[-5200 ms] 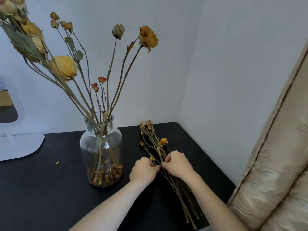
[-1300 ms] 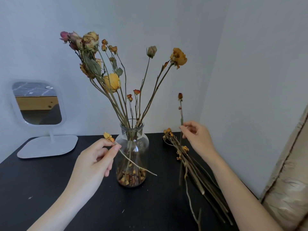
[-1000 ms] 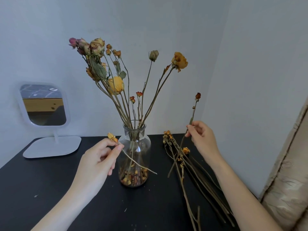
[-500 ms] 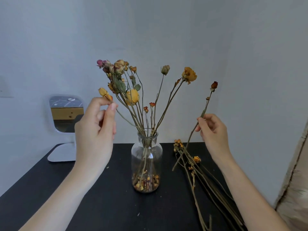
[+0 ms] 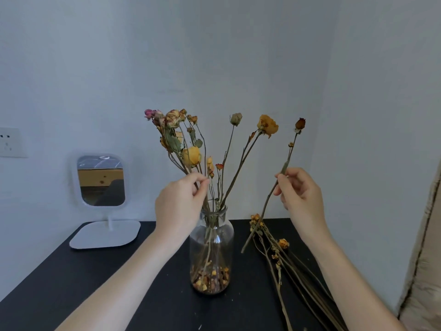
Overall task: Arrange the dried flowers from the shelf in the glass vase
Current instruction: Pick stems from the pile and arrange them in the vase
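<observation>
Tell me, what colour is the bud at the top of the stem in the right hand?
The bud is dark reddish-brown, seen in the head view, above the right hand.

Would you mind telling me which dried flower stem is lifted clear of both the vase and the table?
The dark red bud stem pinched in the right hand; the others stand in the glass vase or lie on the table.

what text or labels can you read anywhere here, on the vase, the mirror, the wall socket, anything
None can be read.
Glass vase: clear glass, no label or print showing.
Mirror: plain white frame, no brand visible.
Wall socket: only the plug holes, no lettering that can be made out.
</observation>
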`<state>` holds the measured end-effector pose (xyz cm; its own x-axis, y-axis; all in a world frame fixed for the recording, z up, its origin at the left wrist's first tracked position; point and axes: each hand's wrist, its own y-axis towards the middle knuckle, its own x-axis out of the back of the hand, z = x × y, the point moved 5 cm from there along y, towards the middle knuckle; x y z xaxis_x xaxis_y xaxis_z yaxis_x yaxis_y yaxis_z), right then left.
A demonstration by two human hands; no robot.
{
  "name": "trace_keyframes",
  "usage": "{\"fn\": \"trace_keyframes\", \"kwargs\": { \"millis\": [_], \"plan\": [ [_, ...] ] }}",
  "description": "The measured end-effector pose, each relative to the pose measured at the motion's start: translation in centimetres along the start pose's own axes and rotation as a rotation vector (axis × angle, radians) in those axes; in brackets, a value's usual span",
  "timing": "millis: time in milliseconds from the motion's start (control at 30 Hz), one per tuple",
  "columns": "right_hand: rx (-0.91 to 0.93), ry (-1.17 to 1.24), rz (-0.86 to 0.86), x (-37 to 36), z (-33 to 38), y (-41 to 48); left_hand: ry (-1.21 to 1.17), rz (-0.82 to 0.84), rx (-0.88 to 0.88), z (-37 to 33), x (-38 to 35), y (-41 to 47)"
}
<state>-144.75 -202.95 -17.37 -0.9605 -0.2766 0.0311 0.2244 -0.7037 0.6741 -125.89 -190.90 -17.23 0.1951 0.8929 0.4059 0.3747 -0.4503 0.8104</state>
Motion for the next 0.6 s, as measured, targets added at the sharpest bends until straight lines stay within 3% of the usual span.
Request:
{"fn": "trace_keyframes", "kwargs": {
  "millis": [300,500,600],
  "plan": [
    [0.055,0.044,-0.005,-0.5,2.4,0.6,0.125,0.026,0.109,0.5,-3.0,0.4],
    [0.085,0.107,-0.013,-0.8,3.3,0.4,0.098,0.04,-0.026,1.2,-2.7,-3.6],
    [0.126,0.144,-0.011,-1.1,4.2,0.4,0.032,0.072,0.123,3.8,-3.2,-5.7]
  ]
}}
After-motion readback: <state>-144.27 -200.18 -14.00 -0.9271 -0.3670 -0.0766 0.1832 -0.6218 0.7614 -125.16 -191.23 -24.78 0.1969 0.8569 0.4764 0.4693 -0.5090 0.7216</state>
